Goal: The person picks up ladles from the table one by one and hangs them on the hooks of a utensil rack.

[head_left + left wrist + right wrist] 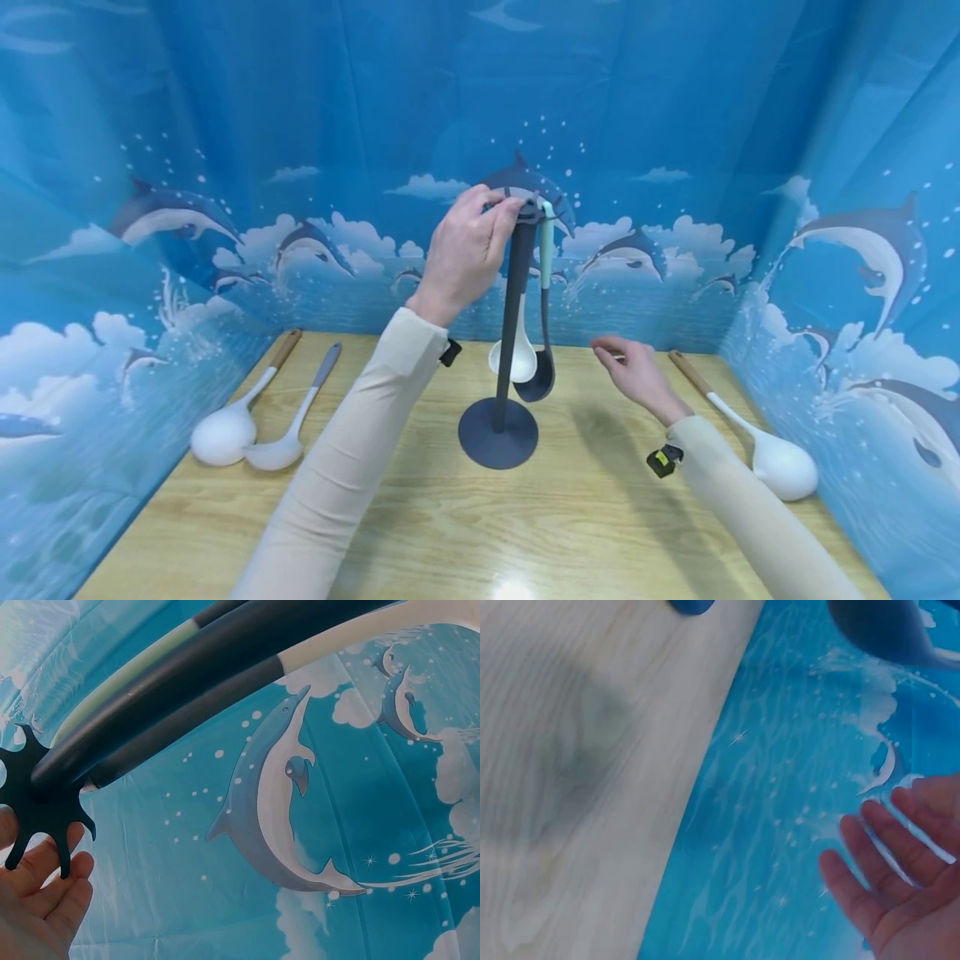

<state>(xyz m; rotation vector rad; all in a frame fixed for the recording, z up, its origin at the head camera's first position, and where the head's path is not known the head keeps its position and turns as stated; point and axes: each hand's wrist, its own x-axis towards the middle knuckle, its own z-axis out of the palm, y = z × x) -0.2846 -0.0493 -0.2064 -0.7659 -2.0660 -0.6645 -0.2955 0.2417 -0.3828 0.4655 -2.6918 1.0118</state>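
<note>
A dark grey utensil stand [514, 325] with a round base rises from the table, its top a ring of curved hooks [45, 799]. My left hand [468, 246] pinches that hooked top, with fingers [64, 900] among the prongs in the left wrist view. From the hooks hang a ladle with a mint-green handle and dark bowl [536, 379] and a white-bowled ladle [523, 362]. Its upper handle is partly hidden behind the post. My right hand [633, 375] is held to the right of the stand, holding nothing, its fingers spread loosely in the right wrist view.
On the left of the wooden table [465, 525] lie a white ladle with wooden handle [225, 435] and a white ladle with grey handle [277, 452]. Another wooden-handled white ladle [782, 467] lies at the right. A blue dolphin-print curtain [375, 100] encloses the back and sides.
</note>
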